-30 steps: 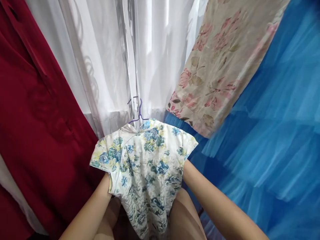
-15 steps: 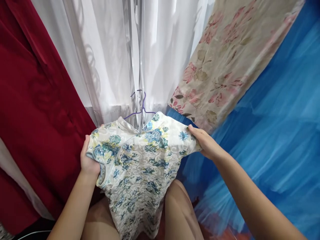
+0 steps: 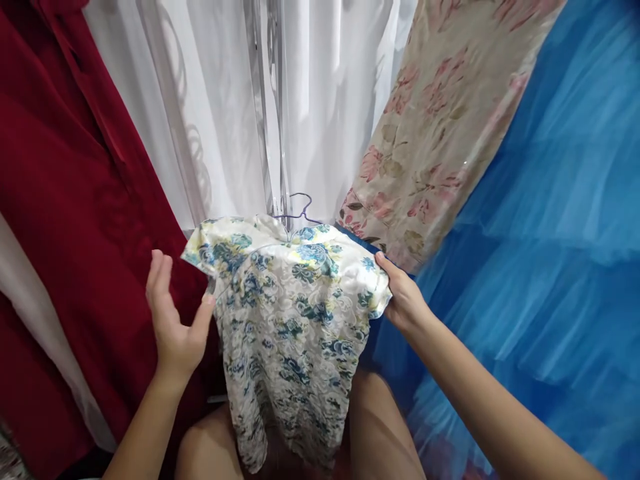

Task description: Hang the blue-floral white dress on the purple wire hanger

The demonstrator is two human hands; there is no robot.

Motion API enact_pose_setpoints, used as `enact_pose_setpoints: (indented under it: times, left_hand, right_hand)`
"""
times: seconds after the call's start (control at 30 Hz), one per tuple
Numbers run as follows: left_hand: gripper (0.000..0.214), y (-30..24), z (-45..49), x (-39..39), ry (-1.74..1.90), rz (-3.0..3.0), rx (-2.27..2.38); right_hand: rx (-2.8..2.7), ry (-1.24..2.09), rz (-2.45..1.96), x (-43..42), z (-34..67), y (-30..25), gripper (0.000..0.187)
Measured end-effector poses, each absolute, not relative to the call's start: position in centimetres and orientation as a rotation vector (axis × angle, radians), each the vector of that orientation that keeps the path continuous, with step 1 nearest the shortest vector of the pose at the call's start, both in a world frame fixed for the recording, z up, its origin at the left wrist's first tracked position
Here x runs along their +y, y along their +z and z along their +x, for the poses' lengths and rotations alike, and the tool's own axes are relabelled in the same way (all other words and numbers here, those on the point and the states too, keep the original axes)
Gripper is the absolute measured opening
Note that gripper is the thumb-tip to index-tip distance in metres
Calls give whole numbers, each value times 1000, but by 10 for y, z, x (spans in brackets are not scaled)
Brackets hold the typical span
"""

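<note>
In front of me hangs a white dress (image 3: 295, 320) with blue, green and yellow flowers, a short-sleeved one with a stand collar. A thin purple hanger (image 3: 303, 207) sticks out of its neck, hook upward. My right hand (image 3: 403, 293) grips the sleeve on the right side, thumb on top and fingers hidden behind the cloth. My left hand (image 3: 175, 320) is open beside the other sleeve, fingers spread and pointing up; the thumb tip is close to the armhole edge, and I cannot tell if it touches. The lower part of the dress falls between my knees.
Red cloth (image 3: 65, 200) hangs on the left and a white curtain (image 3: 220, 120) behind. A beige garment with pink flowers (image 3: 400, 160) and a layered blue tulle skirt (image 3: 540, 267) hang on the right. Upright metal poles (image 3: 274, 100) stand in the middle.
My left hand has let go of the left sleeve and opened beside it. The hanger has shifted right and tilted, and the dress sags on the left. My right hand keeps its hold.
</note>
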State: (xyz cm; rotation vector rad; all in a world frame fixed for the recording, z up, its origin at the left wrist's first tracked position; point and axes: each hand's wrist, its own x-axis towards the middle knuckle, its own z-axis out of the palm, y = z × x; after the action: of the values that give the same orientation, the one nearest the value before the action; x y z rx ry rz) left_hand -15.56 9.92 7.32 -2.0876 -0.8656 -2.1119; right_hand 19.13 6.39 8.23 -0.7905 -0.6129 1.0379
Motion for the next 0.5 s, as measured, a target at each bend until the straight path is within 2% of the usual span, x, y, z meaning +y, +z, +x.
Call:
enact_pose_setpoints:
  times: [0.13,0.3,0.4,0.5]
  left_hand:
    - [95,73,-145,101,-1617,-2141,-919]
    - [93,48,-117,111,-1206,-2374,-991]
    - [89,28,-97,115,-1132,-2479,-1034]
    - [84,25,-84,120,-1279,-2413,-1085]
  right_hand:
    - [-639,960,-834,40,182,67,23]
    - [-751,952,-939,1,164,30,32]
    - [-805,865,-947,-2,158,30,34]
    - [-758,792,-937,4,161,44,31]
